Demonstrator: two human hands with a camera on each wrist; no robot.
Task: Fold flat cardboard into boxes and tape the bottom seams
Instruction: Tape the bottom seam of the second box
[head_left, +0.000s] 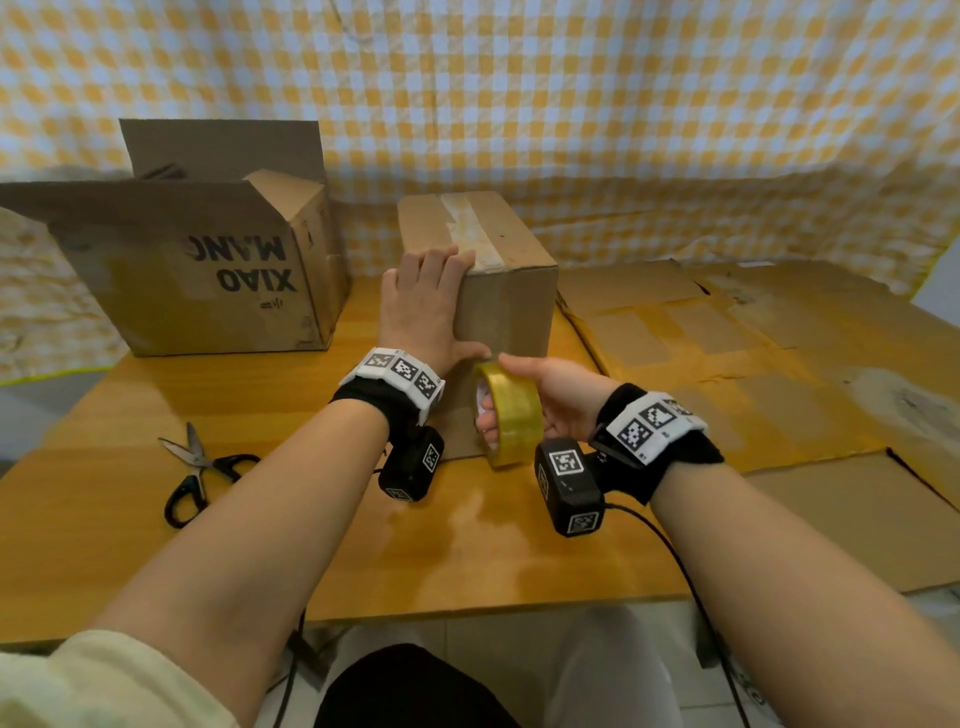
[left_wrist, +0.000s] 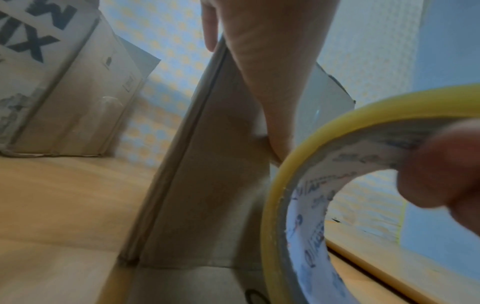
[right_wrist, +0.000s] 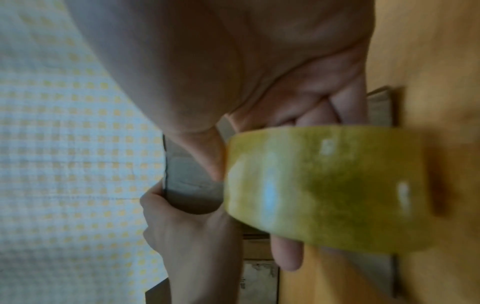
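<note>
Tape roll (head_left: 508, 420) in right grip (head_left: 545, 400), seemingly taut

We see a small brown cardboard box (head_left: 493, 270) standing upright on the tabletop (head_left: 260, 467), its top seam taped; a yellowish tape roll (head_left: 511, 415) stands on edge against its near face.
</note>
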